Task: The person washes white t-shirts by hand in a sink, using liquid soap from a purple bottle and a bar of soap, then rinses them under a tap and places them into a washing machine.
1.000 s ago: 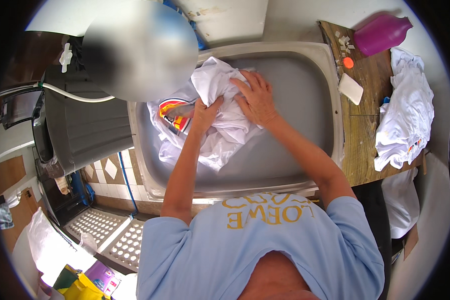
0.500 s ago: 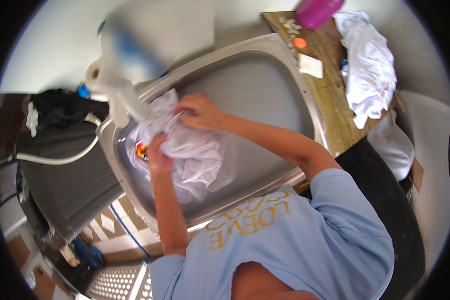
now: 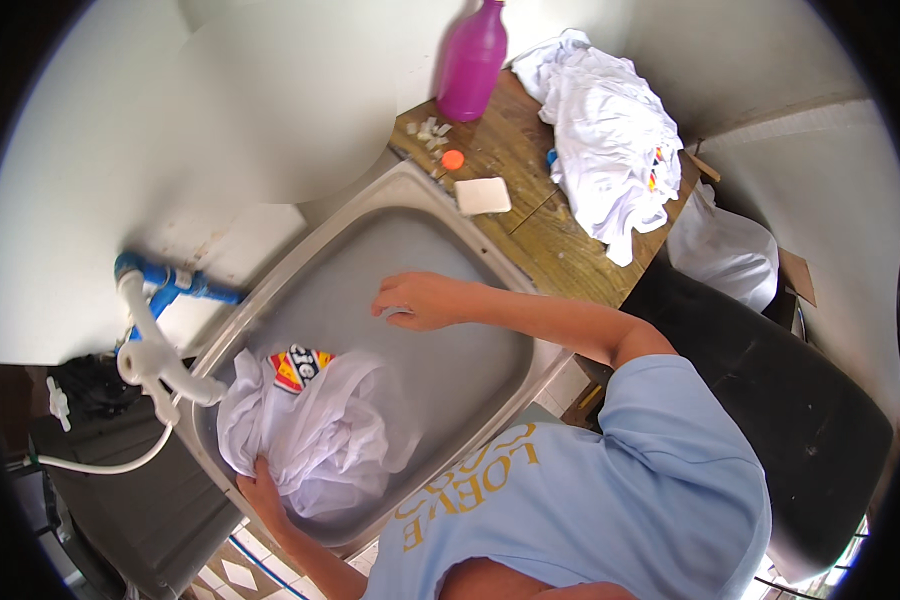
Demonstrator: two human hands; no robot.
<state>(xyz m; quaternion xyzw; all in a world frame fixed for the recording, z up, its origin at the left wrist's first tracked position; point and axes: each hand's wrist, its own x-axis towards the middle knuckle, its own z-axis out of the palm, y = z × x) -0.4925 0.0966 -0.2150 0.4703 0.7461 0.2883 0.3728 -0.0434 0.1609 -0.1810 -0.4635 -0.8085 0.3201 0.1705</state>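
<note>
A wet white garment (image 3: 315, 435) lies bunched in the left part of a metal sink basin, partly under greyish water. On its far side shows a red, yellow and black printed patch (image 3: 300, 368). At the garment's near left edge my left hand (image 3: 260, 493) grips the fabric, its fingers partly hidden by folds. My right hand (image 3: 420, 300) hovers over the water to the right of the cloth, not touching it. Its fingers are loosely curled and apart from the thumb, with nothing between them.
A white tap (image 3: 160, 365) juts over the basin's left rim (image 3: 232, 320). On the wooden counter (image 3: 540, 235) are a purple bottle (image 3: 473, 65), an orange cap (image 3: 453, 160), a pale rectangular block (image 3: 483, 196) and another white garment (image 3: 610, 145). A black seat (image 3: 760, 390) stands at right.
My right hand has let go of the garment and moved off to its right. My left hand has shifted to the cloth's near left edge. The view has swung toward the counter.
</note>
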